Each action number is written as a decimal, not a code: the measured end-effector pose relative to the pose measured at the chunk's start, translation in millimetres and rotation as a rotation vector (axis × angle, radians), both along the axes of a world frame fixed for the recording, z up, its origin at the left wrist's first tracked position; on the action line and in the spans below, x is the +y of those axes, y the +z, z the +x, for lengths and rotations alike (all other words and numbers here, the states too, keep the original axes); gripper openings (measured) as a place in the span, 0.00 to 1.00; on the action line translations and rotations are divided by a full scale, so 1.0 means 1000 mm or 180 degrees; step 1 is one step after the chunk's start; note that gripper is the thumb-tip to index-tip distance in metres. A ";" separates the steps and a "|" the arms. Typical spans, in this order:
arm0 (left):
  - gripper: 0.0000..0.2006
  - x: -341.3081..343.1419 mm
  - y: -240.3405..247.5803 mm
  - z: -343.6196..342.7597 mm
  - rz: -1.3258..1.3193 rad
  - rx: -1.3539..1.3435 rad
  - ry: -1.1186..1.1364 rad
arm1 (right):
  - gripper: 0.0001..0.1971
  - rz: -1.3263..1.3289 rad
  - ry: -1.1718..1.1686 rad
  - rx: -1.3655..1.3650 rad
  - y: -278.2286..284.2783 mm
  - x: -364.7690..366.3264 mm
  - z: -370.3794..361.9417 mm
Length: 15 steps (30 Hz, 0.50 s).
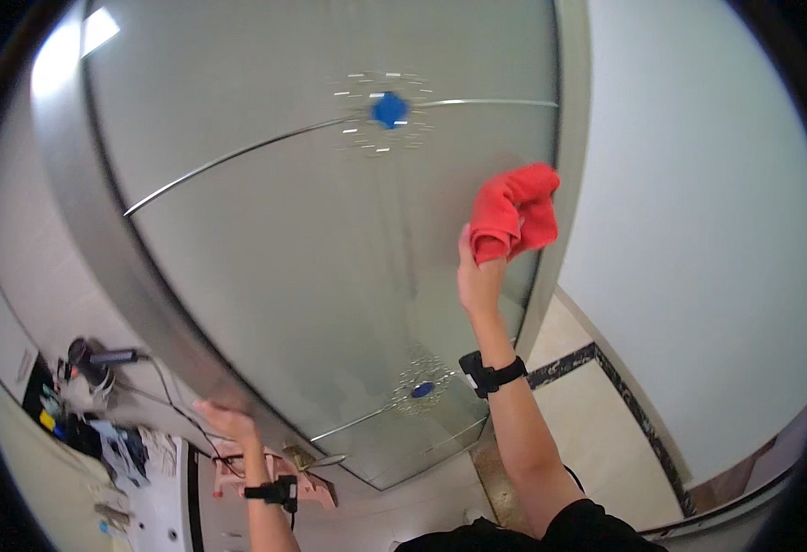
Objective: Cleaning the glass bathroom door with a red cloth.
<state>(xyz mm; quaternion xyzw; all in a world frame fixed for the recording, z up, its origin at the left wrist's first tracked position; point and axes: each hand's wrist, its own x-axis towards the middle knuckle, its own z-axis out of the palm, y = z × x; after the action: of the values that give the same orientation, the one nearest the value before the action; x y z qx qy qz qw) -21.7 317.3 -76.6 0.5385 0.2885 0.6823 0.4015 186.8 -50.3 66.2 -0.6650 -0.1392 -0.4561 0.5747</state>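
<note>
A frosted glass door [284, 258] in a brushed metal frame fills the middle, with silver lines and two blue ornaments. My right hand [479, 271] is closed on a folded red cloth [518, 207], which lies against the glass near the door's right side. The cloth covers most of its fingers. Lower left, my left hand [229, 423] grips the outer edge of the door's metal frame, above the lever handle [316, 460]; some of its fingers are hard to make out. Both wrists carry black straps.
A pale wall [698, 212] stands to the right, over light floor tiles [597, 428] with a dark patterned border. Beyond the door edge at left are a hair dryer [95, 363] with its cord, a pink plastic stool [233, 474] and a cluttered white counter [160, 497].
</note>
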 end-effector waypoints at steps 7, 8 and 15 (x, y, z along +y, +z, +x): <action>0.25 -0.024 0.031 -0.001 -0.0078 -0.0043 -0.1118 | 0.43 -0.2130 0.0708 -0.1119 0.092 0.189 -0.162; 0.25 -0.014 0.028 -0.003 -0.0281 0.0022 -0.1296 | 0.44 -0.2198 0.1077 -0.1239 0.090 0.221 -0.187; 0.16 0.009 0.023 -0.012 0.0441 0.0946 -0.1587 | 0.32 -0.2354 0.1617 -0.0889 0.041 0.294 -0.230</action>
<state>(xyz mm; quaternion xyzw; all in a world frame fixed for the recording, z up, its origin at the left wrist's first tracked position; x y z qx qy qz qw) -33.8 326.4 -53.7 0.7128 0.1557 0.4945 0.4724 -43.0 244.0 107.4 -0.7023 -0.5268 -0.3060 0.3684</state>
